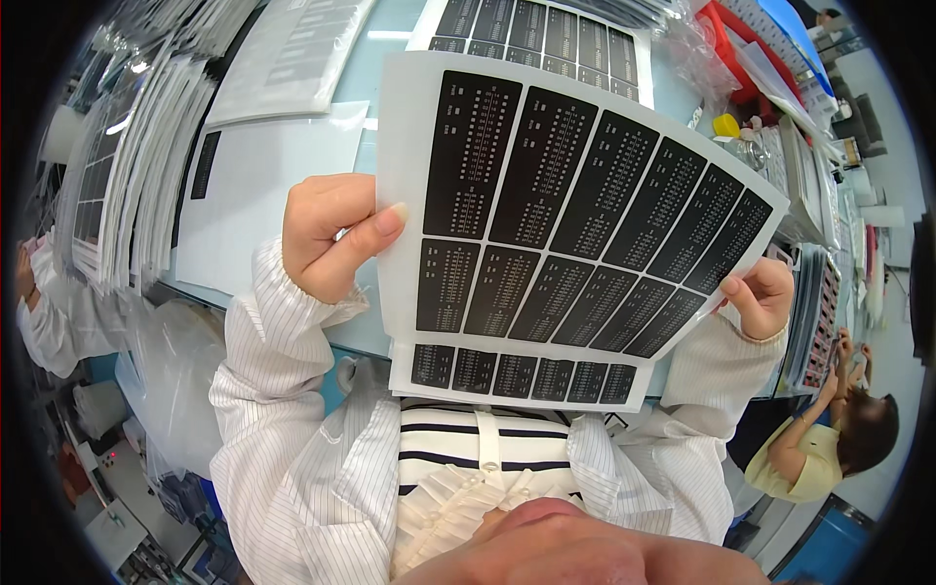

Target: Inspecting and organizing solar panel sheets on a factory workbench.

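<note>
The left hand pinches the label sheet at its left edge. The right hand grips its lower right corner. The sheet's long side runs between them, above the tabletop.

A big white sheet of black labels is held up in the middle. The labels are tall black rectangles in two rows, with tiny white marks on them. The left hand pinches its left edge, and the right hand holds its right corner.

A second sheet pokes out just below it, with one row of small black labels.

A third sheet lies on the table behind, at the top, also white with black labels.

Stacks of sheets stand at the left. A clear bag sits below them.
</note>
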A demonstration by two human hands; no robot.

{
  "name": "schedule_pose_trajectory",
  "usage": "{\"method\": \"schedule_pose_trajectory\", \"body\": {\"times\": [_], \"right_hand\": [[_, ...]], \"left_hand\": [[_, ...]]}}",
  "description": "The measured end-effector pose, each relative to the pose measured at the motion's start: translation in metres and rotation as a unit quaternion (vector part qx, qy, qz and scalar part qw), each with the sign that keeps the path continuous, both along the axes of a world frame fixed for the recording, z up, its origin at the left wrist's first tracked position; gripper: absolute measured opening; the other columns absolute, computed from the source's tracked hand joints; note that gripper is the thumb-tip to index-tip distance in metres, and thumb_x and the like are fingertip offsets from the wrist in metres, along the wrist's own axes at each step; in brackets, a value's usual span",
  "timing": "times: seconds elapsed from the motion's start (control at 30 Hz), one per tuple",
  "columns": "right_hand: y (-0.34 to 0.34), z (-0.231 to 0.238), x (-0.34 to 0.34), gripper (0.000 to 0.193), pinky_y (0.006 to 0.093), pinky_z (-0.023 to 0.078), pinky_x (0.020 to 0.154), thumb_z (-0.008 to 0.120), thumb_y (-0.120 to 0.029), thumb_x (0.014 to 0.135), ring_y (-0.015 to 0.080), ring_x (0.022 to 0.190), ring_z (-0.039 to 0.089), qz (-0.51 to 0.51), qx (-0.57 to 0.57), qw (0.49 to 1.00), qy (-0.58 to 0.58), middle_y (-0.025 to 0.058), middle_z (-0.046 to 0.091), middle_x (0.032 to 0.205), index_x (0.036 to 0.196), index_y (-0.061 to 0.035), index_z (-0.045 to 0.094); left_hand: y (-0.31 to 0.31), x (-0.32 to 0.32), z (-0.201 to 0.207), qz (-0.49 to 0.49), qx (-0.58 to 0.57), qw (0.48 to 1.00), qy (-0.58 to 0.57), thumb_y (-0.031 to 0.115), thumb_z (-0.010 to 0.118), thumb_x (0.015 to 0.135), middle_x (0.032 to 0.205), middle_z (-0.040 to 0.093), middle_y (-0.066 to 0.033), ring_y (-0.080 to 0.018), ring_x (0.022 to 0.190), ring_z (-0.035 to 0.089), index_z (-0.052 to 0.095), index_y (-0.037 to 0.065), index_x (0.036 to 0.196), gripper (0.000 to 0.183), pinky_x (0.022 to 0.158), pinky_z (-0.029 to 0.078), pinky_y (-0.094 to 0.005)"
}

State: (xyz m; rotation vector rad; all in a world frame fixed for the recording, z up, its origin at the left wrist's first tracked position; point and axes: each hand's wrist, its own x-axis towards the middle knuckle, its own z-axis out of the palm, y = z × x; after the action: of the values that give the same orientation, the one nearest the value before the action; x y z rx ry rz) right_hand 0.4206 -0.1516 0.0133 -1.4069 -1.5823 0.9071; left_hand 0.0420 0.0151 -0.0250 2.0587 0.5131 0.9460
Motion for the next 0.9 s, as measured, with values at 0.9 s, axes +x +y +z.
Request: {"method": "schedule_pose_trajectory", "body": {"times": [0.9], "right_hand": [[-0.0020, -0.0046, -0.0015, 0.019, 0.0200, 0.043, 0.049, 0.059, -0.012, 0.082, 0.0102, 0.054, 0.055, -0.018, -0.001, 1.000, 0.001, 0.0076, 0.061, 0.072, 0.081, 0.0064, 0.059]], "left_hand": [[0.0005, -0.0011, 0.0008, 0.020, 0.019, 1.000, 0.006, 0.006, 0.052, 0.079, 0.048, 0.043, -0.0067, -0.0156, 0.040, 0.038, 0.044, -0.002, 0.057, 0.025, 0.040, 0.028, -0.0264]]}}
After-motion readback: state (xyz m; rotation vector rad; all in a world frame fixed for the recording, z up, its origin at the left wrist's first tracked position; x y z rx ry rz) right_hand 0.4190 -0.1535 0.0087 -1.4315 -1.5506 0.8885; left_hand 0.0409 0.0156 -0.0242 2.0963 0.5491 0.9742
